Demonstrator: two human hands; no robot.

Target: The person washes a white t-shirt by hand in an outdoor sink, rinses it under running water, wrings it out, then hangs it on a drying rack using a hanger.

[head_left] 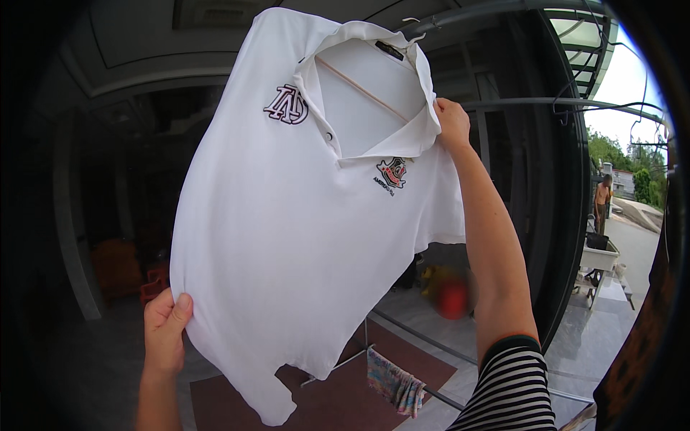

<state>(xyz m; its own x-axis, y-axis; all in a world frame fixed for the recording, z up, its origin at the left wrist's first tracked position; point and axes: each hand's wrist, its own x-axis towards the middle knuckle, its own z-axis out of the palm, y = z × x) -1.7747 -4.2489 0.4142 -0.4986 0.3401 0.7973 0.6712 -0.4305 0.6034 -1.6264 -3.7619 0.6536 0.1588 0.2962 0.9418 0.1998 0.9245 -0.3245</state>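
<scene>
A white polo shirt [266,208] with embroidered badges on its chest spreads out in front of me. Through its neck opening shows the thin pinkish bar of a clothes hanger [363,87]. The hanger's pale hook appears above the collar, close to a metal rail [496,8]; whether it hangs on the rail I cannot tell. My left hand [165,327] is closed on the shirt's left edge, low down, thumb on the front. Up by the collar, at the right shoulder, my right hand [453,123] is closed on the fabric, its fingertips partly hidden.
Below the shirt stands a drying rack with a patterned cloth [395,381] over its bar, above a brown mat [244,399]. A blurred red object [453,298] sits on the floor behind. Outside at right are a white sink [600,255] and a person [601,205].
</scene>
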